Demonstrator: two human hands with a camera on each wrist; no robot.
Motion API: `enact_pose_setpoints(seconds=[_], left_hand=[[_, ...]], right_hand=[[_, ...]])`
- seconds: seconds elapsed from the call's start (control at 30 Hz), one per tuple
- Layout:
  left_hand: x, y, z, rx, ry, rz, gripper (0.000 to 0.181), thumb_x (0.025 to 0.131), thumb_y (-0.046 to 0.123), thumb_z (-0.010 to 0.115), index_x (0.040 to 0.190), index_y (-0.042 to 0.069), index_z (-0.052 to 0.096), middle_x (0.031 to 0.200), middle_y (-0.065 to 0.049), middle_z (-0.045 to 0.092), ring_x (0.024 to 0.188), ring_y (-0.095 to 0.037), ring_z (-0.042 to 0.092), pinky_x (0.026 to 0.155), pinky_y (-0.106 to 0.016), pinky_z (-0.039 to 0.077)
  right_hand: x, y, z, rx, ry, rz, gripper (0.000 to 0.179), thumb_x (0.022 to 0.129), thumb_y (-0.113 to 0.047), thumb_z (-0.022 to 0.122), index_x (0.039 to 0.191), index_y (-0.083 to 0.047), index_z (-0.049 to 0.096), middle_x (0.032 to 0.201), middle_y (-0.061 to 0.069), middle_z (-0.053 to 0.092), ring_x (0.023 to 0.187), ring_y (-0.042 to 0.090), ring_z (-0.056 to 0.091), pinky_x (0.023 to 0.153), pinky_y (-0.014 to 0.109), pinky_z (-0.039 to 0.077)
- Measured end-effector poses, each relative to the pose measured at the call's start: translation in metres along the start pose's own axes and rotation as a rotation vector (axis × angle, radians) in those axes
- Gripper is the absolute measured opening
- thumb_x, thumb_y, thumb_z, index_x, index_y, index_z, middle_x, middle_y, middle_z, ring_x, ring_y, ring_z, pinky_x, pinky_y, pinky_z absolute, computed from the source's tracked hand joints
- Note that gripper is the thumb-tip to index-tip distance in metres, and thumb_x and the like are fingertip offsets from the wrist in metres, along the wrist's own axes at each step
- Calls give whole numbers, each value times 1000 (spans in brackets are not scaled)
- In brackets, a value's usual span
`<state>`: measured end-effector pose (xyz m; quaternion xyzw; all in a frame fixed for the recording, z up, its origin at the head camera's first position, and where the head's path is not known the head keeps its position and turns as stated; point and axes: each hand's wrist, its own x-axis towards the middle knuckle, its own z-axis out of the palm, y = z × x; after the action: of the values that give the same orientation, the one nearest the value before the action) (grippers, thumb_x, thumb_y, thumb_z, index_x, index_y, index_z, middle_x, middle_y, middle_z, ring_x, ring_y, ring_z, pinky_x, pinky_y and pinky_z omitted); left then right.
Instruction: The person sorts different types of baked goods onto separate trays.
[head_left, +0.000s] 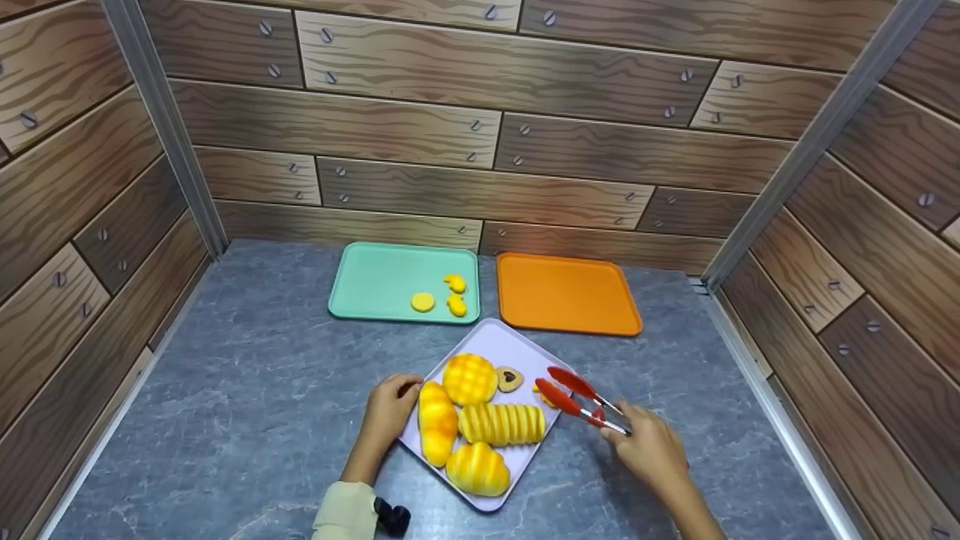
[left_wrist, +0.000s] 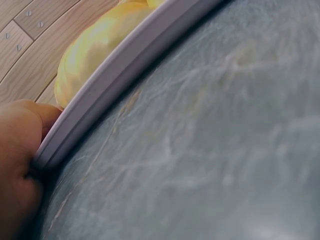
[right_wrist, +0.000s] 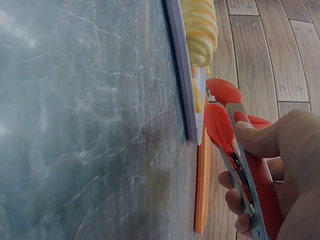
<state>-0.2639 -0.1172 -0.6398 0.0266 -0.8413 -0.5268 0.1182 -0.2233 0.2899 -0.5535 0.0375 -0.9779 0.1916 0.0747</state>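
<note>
A lilac tray [head_left: 491, 339] lies cornerwise on the table, and my left hand [head_left: 388, 411] grips its left corner. In the left wrist view the thumb lies at the tray rim [left_wrist: 100, 85]. My right hand [head_left: 651, 442] holds red-tipped tongs [right_wrist: 260, 195], their tips apart. In the head view the tips overlap a small yellow piece [head_left: 550, 402] near the tray's right corner, partly hidden by them. Also on the tray are a round checkered bun [head_left: 470, 379], a heart-centred cookie [head_left: 509, 379], a long bread [head_left: 437, 424], a ridged roll [head_left: 502, 424] and a croissant-like bread [head_left: 478, 469].
Behind the lilac tray stands a mint green tray [head_left: 375, 281] bearing a round yellow disc [head_left: 422, 302] and two small yellow pieces [head_left: 457, 304]. An orange tray [head_left: 568, 294] stands to its right. Wood-patterned walls [head_left: 480, 142] enclose the table on three sides.
</note>
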Motion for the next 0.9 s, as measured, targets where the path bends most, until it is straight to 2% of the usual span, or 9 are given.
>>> enact_pose_setpoints(seconds=[0.27, 0.43, 0.7, 0.9], left_hand=[[-1, 0, 0, 3, 3, -2, 17, 97, 13, 65, 109, 8, 76, 110, -9, 73, 108, -27, 67, 97, -47, 52], [0, 0, 0, -2, -9, -20, 18, 98, 15, 64, 110, 9, 76, 112, -8, 73, 110, -26, 66, 98, -46, 52], [0, 0, -1, -1, 7, 31, 16, 97, 12, 65, 107, 8, 76, 107, -9, 73, 105, -27, 67, 94, -46, 53], [-1, 0, 0, -5, 4, 27, 16, 97, 12, 65, 108, 7, 76, 107, -9, 73, 105, -26, 67, 95, -46, 53]], right_hand=[[-9, 3, -3, -38, -23, -3, 49, 82, -28, 81, 125, -10, 68, 110, 11, 71, 101, 35, 67, 79, 57, 51], [-10, 2, -4, -52, -22, -8, 48, 82, -27, 82, 124, -8, 68, 111, 12, 71, 101, 37, 67, 80, 58, 51], [-7, -3, 0, -71, -16, -20, 53, 82, -27, 82, 128, -8, 67, 119, 12, 71, 106, 38, 66, 79, 60, 51], [-2, -5, 8, -76, 46, -65, 47, 80, -26, 83, 122, -9, 70, 114, 12, 72, 99, 37, 68, 76, 58, 52]])
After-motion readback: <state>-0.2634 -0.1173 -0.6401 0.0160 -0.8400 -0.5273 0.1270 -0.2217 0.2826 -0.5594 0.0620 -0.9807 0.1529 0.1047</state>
